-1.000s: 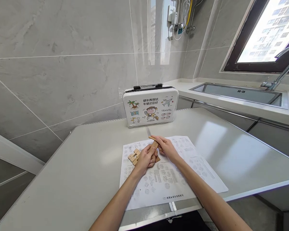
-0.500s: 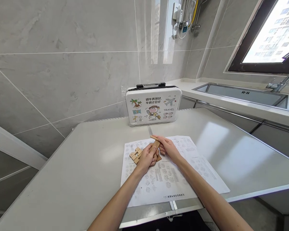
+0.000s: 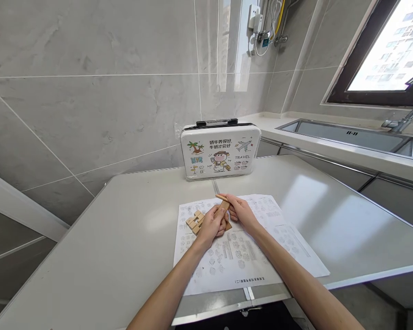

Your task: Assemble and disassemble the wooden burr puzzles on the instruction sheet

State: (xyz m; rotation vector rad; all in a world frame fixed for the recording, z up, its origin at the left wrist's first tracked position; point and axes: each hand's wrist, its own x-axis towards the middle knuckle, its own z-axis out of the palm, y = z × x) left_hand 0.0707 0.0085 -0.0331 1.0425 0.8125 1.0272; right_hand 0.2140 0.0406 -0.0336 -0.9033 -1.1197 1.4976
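My left hand [image 3: 211, 225] is closed, with its thumb pressed on a flat wooden puzzle piece [image 3: 224, 205] that points up and away. My right hand [image 3: 240, 213] pinches a thin wooden stick [image 3: 221, 197] lying across the far end of that piece. The two hands nearly touch, and their fingers hide much of the wood. Just left of my left hand, notched wooden blocks [image 3: 194, 223] rest on the printed sheet [image 3: 227, 279]. Another bit of wood [image 3: 229, 226] shows under the fingers; whether it is held or lying down, I cannot tell.
The sheet, covered in small line drawings, lies on a white folding table [image 3: 131, 238]. A white cartoon case [image 3: 220, 156] stands behind it near the tiled wall. At the right are a sink [image 3: 351, 133] and a faucet [image 3: 404, 120].
Both hands keep nearly the same grip and place, with the stick tilted a little differently. The whole view has shifted slightly.
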